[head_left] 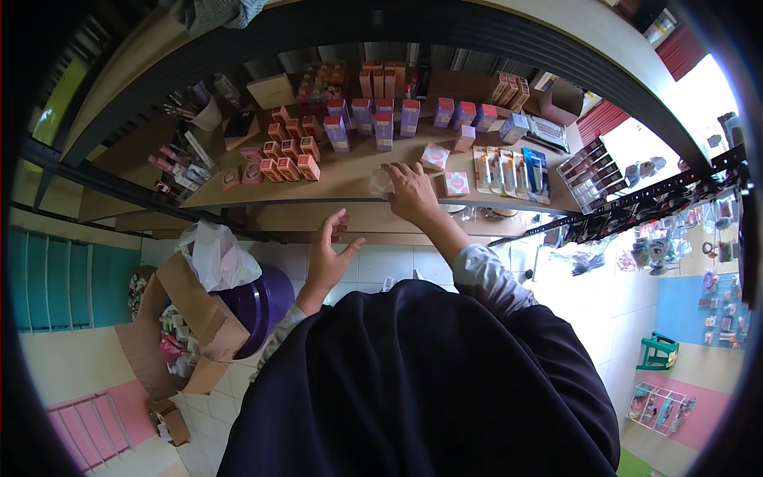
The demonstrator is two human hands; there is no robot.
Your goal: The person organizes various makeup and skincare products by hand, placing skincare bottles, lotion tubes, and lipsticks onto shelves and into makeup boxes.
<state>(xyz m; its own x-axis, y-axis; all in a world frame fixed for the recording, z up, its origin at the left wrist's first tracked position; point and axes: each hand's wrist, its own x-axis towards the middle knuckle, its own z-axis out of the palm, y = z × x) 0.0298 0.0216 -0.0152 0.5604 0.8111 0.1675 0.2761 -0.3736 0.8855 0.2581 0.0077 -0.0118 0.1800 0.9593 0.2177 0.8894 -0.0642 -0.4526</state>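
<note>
At the front of the shelf, my right hand is closed with its fingertips and thumb at the right edge of a small pink patterned box. The box looks a little blurred and lies flat or just above the board. Two similar pink boxes are close by: a tilted one behind the hand and another to its right. My left hand hangs in front of the shelf edge, fingers apart, holding nothing.
Behind stand purple boxes with red tops. Orange boxes are grouped at left, blister packs and a lipstick rack at right. The wooden shelf has a dark beam above. An open carton and purple tub stand below left.
</note>
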